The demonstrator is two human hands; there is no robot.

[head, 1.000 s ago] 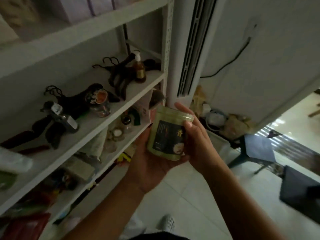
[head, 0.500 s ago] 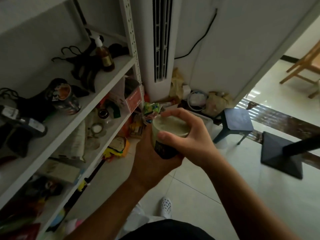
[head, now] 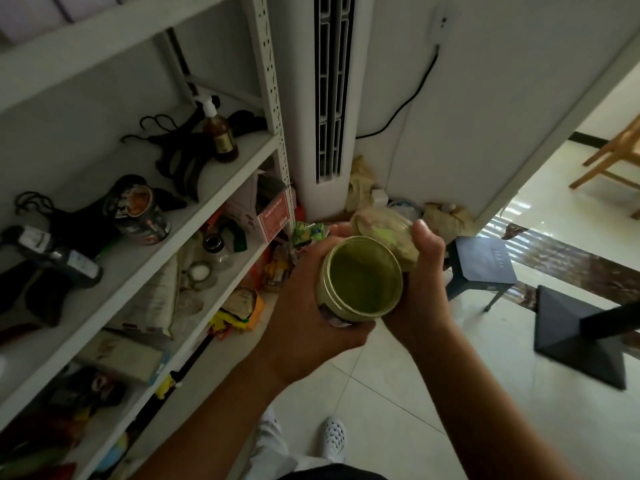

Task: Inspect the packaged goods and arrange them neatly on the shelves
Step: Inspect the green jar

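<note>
Mid-frame, above a pale tiled floor [head: 398, 410] and off every shelf board: an open green jar [head: 362, 282], mouth upward, clamped round its side by the left hand [head: 304, 306]. Just beyond its rim, to the right, the pale lid [head: 384, 233], tilted, gripped by the curled fingers and thumb of the right hand [head: 422, 289]. On the left, a white metal shelf unit [head: 214, 188] with a perforated upright, running from near to far. On its middle board: a brown pump bottle [head: 220, 136] upright at the far end, black hangers [head: 166, 133] beside it, a dark can [head: 142, 211] on its side nearer. On the board below: a red-and-white carton [head: 273, 213] at the far end; nearer, small jars and flat packets, too dim to name. At the shelf's foot, bright wrappers [head: 239, 317] scattered on the floor. Far, against the white wall, a tall white air conditioner [head: 334, 98] with dark vent slots; a black cable [head: 408, 102] up to a wall socket [head: 443, 20]; crumpled bags [head: 360, 181] at the base. To the right, a dark stool [head: 481, 261], a black table foot [head: 581, 334], and farther off a wooden chair [head: 616, 157] on glossy floor. Near the bottom edge, a white perforated shoe [head: 334, 434].
</note>
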